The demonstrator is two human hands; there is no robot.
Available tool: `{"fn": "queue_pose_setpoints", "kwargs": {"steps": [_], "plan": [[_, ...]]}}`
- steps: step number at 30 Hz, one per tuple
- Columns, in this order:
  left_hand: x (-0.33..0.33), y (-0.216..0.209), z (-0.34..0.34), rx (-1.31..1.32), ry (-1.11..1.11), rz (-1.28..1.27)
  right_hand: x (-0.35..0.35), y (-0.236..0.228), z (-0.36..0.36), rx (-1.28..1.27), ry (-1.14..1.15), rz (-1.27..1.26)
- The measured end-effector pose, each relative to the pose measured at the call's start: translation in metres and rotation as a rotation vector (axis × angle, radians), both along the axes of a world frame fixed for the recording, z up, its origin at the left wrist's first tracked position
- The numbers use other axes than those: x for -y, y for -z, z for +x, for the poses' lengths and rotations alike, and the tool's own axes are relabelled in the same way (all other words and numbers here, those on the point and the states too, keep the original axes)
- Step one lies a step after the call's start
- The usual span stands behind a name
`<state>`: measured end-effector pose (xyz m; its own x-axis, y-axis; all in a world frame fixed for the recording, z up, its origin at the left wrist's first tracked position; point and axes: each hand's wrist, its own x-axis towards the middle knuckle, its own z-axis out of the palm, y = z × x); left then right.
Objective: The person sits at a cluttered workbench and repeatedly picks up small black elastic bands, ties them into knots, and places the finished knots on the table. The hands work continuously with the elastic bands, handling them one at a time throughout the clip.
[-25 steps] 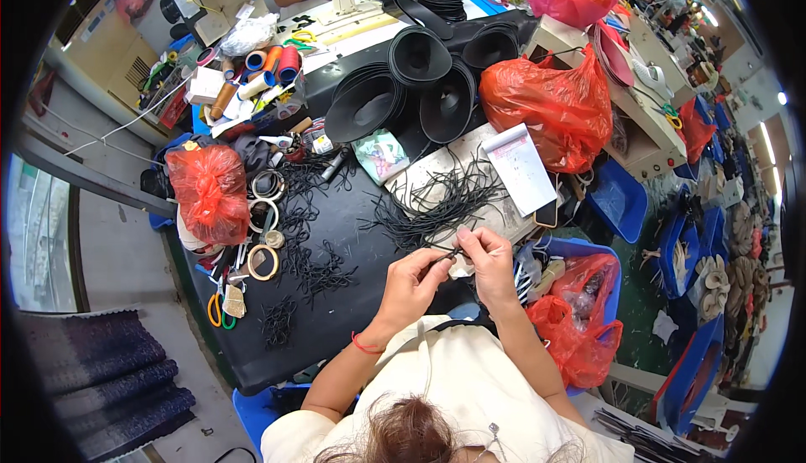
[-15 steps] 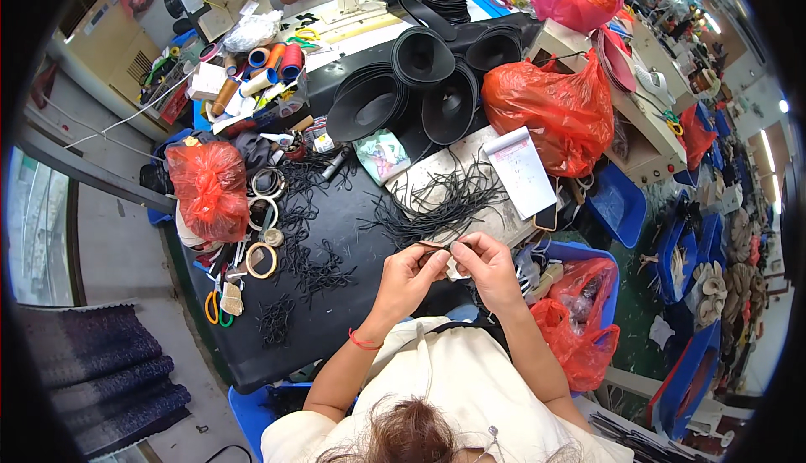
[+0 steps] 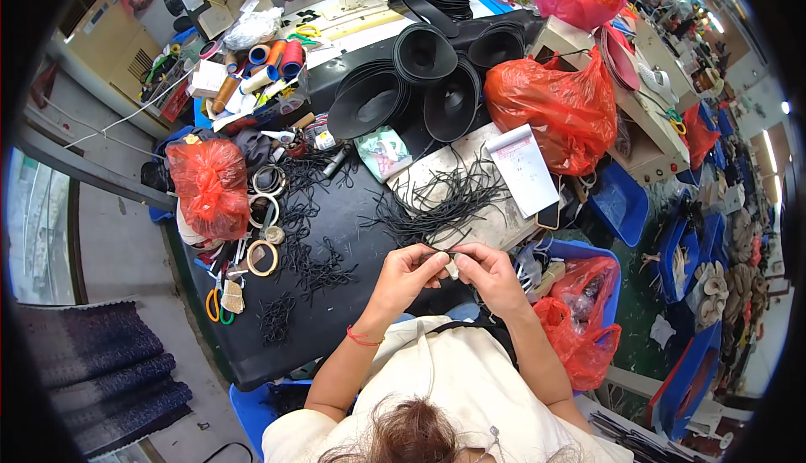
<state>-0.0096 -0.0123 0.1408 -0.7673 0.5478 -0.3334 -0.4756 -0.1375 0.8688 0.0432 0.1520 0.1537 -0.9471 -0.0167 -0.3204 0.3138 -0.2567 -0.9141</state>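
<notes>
My left hand and my right hand meet in front of my body at the near edge of the table, fingertips nearly touching. Both are closed in a pinch. A thin black cord shows at the fingers of the left hand. Between the thumbs sits a small whitish piece, mostly covered, and the right fingers press on it; its kind is unclear. Just beyond the hands lies a loose pile of black cords, partly on a pale board.
Knotted black cords, tape rolls and scissors lie to the left. A notepad rests by a red plastic bag. Stacked black curved pieces stand farther back. A blue bin is at my right.
My hands have drawn closer together, and the fingers have shifted round the small whitish piece. The left hand's fingers are more curled. Things on the table look unmoved.
</notes>
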Motion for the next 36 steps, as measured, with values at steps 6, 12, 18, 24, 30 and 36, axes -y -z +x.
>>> {"fn": "queue_pose_setpoints", "kwargs": {"steps": [6, 12, 18, 24, 30, 36], "plan": [[0.002, 0.01, -0.002, 0.017, 0.035, 0.012, 0.009, 0.016, -0.008, 0.062, 0.166, -0.231], [0.05, 0.101, -0.01, 0.052, -0.156, -0.399, -0.003, 0.093, -0.03, 0.044, 0.121, 0.622], [0.1, 0.161, -0.012, -0.375, -0.216, -1.463, -0.005, 0.192, -0.059, -0.373, 0.013, 1.21], [0.064, 0.137, -0.034, -0.723, -0.272, -1.308, 0.007, 0.215, -0.096, -0.348, 0.067, 1.598], [0.012, 0.139, -0.038, -0.574, -0.173, -0.794, -0.013, 0.191, -0.104, -0.46, 0.147, 1.387], [-0.051, 0.125, -0.047, -0.813, -0.259, -0.752, -0.026, 0.152, -0.099, -0.508, 0.08, 1.467]]}}
